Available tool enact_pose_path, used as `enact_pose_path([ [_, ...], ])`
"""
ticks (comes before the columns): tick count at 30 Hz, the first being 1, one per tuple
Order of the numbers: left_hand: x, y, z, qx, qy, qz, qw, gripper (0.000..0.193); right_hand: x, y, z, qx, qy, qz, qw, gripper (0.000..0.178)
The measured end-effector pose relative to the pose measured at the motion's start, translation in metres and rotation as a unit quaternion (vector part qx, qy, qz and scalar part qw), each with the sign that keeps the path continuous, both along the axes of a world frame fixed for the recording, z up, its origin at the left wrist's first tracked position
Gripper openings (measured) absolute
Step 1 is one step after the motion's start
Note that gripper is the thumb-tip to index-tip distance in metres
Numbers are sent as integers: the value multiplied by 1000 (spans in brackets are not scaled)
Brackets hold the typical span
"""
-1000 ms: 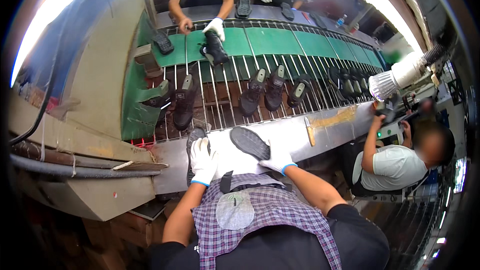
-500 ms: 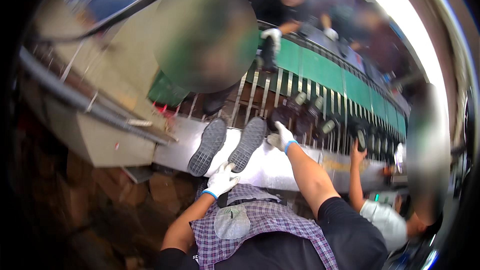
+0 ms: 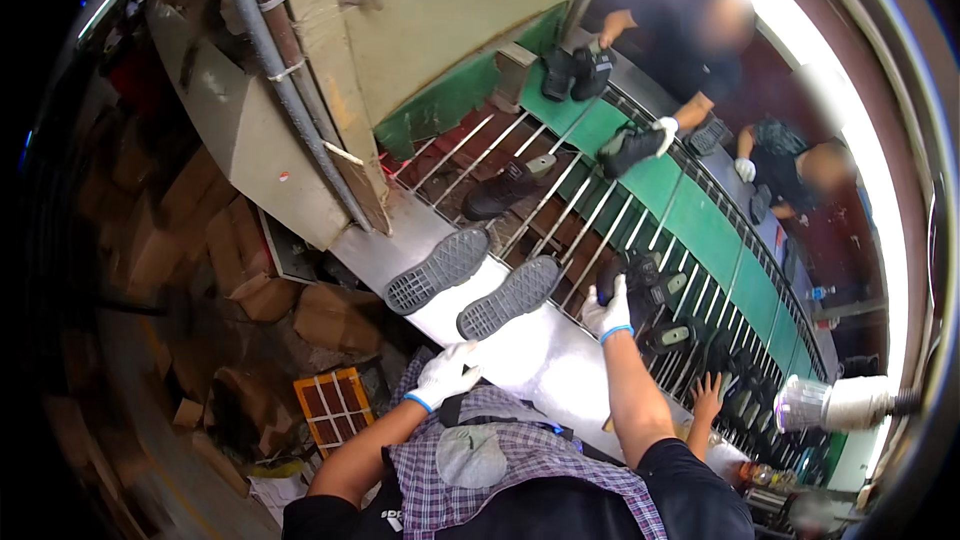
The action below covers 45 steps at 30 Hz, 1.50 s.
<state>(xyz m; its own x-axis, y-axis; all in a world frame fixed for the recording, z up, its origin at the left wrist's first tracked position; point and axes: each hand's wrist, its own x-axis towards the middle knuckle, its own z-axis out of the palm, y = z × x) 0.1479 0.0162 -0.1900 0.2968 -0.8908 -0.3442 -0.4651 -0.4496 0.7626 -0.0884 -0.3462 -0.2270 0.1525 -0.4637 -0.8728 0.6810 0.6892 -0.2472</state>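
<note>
Two dark grey rubber soles, a left-hand sole (image 3: 438, 270) and a right-hand sole (image 3: 510, 297), lie tread up on the shiny metal ledge (image 3: 560, 355) in front of me. My left hand (image 3: 448, 376), in a white glove with a blue cuff, hovers by the near edge of the ledge. Its fingers are loosely apart, and nothing shows in them. Beyond the ledge, my right hand (image 3: 607, 314), gloved likewise, has thumb and fingers around the toe of a black shoe (image 3: 637, 270) on the metal bars. Part of that shoe blends into its dark neighbours.
Another black shoe (image 3: 505, 188) rests on the slatted rack (image 3: 570, 215); several more stand to the right. Behind runs a green belt (image 3: 690, 205), where a co-worker's gloved hand (image 3: 664, 132) holds a shoe. A bare hand (image 3: 708, 397) reaches in at right. Cardboard boxes (image 3: 335, 318) lie lower left.
My view has swung, shifting the scene. My left hand has come away from the right-hand sole. My right hand stays at the dark shoes on the bars. Across the belt, the co-worker's shoe has moved.
</note>
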Motion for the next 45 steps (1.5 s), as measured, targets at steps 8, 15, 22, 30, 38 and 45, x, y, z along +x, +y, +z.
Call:
enact_pose_path([
  [8, -4, -139, 68, 57, 541, 72, 836, 86, -116, 84, 200, -373, 515, 489, 597, 71],
  [15, -50, -160, 91, -25, 72, -272, 959, 50, -79, 143, 320, -603, 555, 433, 376, 96],
  [22, -80, -108, 126, -81, 390, -45, 916, 61, -46, 176, 220, -561, 211, 293, 745, 87],
  [30, -45, -121, 122, -109, 90, -282, 949, 60, -69, 196, 129, -239, -15, 175, 955, 54],
  [38, 43, -243, -41, -113, -213, -245, 939, 79, -97, 286, 98, -202, -28, 134, 970, 48],
  [45, 30, -274, -93, 8, -175, -183, 967, 85, -125, 375, 85, -243, -366, -102, 892, 52],
])
